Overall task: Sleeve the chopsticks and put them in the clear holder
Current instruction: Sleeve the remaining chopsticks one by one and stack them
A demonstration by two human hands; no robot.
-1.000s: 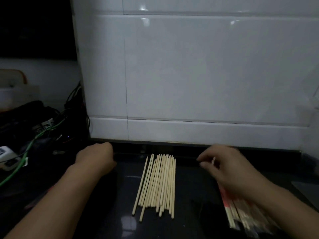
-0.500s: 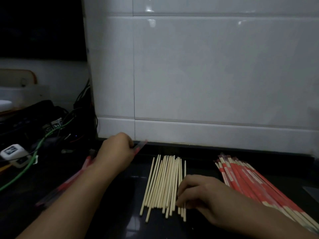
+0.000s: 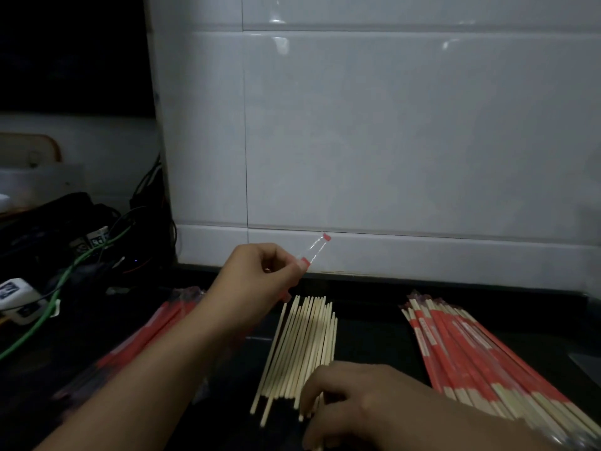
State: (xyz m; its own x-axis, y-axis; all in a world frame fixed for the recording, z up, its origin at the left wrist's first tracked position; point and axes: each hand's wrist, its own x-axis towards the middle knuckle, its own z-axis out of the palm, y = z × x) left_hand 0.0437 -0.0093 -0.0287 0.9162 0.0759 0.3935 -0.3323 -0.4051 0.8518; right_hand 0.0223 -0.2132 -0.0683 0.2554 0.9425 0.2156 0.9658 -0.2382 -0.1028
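My left hand (image 3: 257,276) pinches an empty clear-and-red sleeve (image 3: 313,252) and holds it up above the far end of the bare chopsticks. A row of bare wooden chopsticks (image 3: 299,346) lies on the dark counter in the middle. My right hand (image 3: 354,402) rests on their near ends with fingers curled over a few sticks. A pile of sleeved chopsticks (image 3: 471,349) in red wrappers lies to the right. A stack of empty red sleeves (image 3: 146,336) lies to the left, partly under my left arm. No clear holder is in view.
A white tiled wall (image 3: 390,141) stands right behind the counter. To the left lie tangled black and green cables (image 3: 65,271) and a small white device (image 3: 16,294). The scene is dim.
My left hand lifted a sleeve up and moved right, over the bare chopsticks. My right hand left the sleeved pile and settled on the near ends of the bare chopsticks.
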